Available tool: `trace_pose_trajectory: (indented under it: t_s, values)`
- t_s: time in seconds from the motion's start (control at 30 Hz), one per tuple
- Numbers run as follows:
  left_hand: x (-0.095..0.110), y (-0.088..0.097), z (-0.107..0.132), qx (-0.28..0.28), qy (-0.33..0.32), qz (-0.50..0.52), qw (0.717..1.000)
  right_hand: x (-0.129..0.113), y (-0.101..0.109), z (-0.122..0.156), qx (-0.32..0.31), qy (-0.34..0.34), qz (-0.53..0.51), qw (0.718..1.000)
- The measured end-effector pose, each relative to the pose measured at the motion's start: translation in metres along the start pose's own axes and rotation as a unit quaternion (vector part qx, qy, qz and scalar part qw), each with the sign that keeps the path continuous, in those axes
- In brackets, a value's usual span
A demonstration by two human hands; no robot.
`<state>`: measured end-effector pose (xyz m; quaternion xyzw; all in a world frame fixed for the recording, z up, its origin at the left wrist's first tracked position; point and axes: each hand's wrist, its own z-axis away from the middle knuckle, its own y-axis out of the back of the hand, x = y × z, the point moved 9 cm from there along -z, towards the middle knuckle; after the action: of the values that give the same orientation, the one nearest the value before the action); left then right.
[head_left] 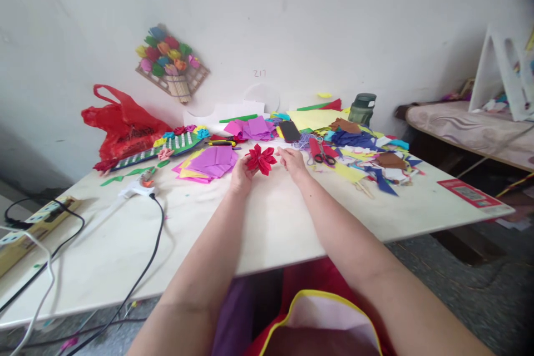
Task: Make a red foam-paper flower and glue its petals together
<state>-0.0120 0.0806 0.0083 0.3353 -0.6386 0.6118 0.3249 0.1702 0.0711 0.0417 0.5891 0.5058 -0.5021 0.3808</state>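
A red folded-paper flower point(261, 159) with pointed petals faces up in my left hand point(242, 175), whose fingers grip it from the left and below. Just right of the petals, my right hand point(293, 162) has its fingers curled in a pinch. Whatever lies between those fingertips, if anything, is too small to make out. Purple paper sheets point(212, 162) lie left of my left hand. Black-handled scissors point(323, 156) rest on red paper to the right of my right hand.
A glue gun point(139, 184) trails its black cord across the table's left side, near a power strip point(33, 225). Behind are a red plastic bag point(120, 125), a phone point(289, 131) and a green bottle point(362, 109). Coloured paper scraps point(390, 161) pile up at right.
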Motion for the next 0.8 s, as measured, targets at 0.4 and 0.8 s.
trace_pose_trajectory:
  t_s: [0.4, 0.8]
  values:
    - [0.014, 0.02, 0.001, 0.08, -0.081, -0.001, 0.994, 0.019, 0.088, -0.026, 0.264, -0.038, 0.138, 0.954]
    - [0.007, 0.011, -0.001, 0.006, -0.049, -0.058, 0.997, 0.042, 0.065, -0.035, 0.153, -0.099, 0.241, 0.953]
